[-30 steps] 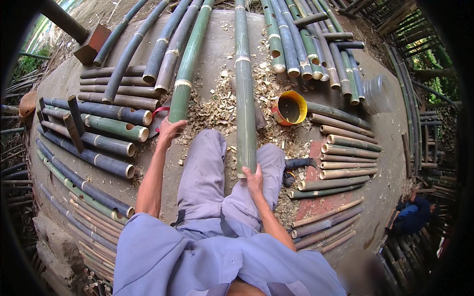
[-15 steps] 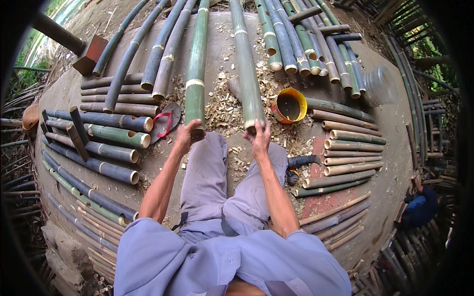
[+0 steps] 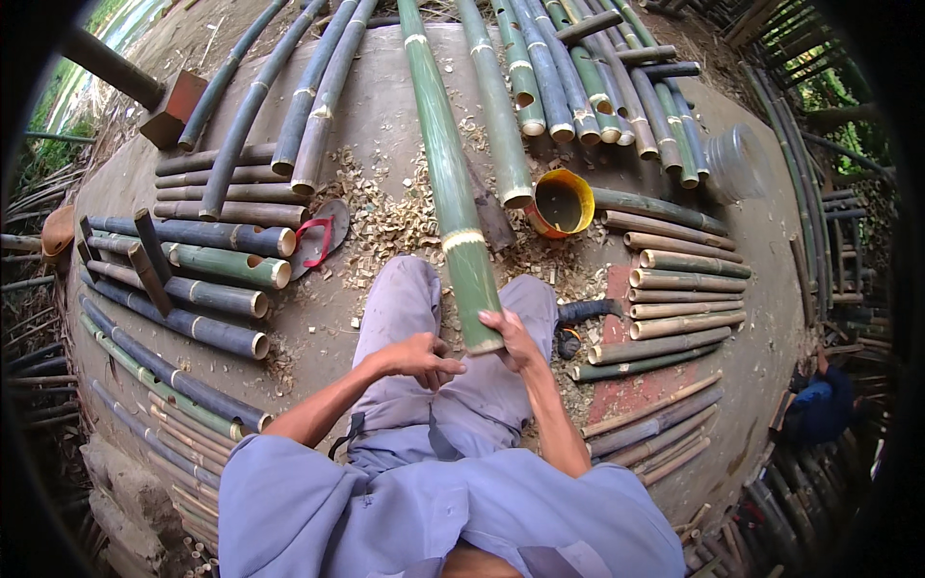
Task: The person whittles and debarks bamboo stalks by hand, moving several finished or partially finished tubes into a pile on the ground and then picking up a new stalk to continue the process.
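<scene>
A thick green bamboo pole [image 3: 451, 197] slants from the far side down to my lap, its near end above my thighs. My right hand [image 3: 515, 342] grips that near end from the right side, thumb on top. Just left of the end, my left hand [image 3: 429, 361] is off the pole and holds nothing, its index finger stretched toward the cut end and the other fingers loosely bent. A second, duller green pole [image 3: 498, 135] lies to the right of the first, untouched. A dark piece of wood [image 3: 492, 217] shows between the two poles.
Pale wood chips [image 3: 381, 226] litter the ground before my knees. A yellow bucket [image 3: 588, 196] stands right, beside a row of short bamboo pieces [image 3: 689, 279]. Left are a sandal [image 3: 323, 241] and holed bamboo lengths [image 3: 226, 265]. Another person [image 3: 819, 409] is at far right.
The green pole has swung right and come nearer to me. My left hand has left it, while my right hand has moved from the duller pole onto the green one.
</scene>
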Motion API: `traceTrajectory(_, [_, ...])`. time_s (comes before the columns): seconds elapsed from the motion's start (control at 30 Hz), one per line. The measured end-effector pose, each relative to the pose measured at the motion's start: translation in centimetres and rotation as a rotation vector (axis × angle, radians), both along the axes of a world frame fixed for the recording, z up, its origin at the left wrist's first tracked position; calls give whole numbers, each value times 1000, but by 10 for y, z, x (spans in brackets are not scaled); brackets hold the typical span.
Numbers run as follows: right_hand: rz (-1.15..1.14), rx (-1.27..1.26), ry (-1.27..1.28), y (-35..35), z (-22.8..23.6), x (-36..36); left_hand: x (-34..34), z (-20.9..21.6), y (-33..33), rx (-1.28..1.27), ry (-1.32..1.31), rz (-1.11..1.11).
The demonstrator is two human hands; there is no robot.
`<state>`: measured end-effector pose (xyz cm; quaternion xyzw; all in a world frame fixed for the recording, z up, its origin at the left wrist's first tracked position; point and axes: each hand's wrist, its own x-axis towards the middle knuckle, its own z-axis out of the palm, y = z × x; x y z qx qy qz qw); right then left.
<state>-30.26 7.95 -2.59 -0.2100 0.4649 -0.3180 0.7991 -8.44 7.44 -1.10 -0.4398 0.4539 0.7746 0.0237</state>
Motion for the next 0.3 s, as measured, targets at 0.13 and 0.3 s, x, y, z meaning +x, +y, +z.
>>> traceTrajectory(0.13, [71, -22, 182, 48, 36, -46, 1, -37, -34, 48, 114, 426])
traceTrajectory(0.3, [115, -76, 254, 130, 54, -109, -41, -45, -70, 263, 362, 764])
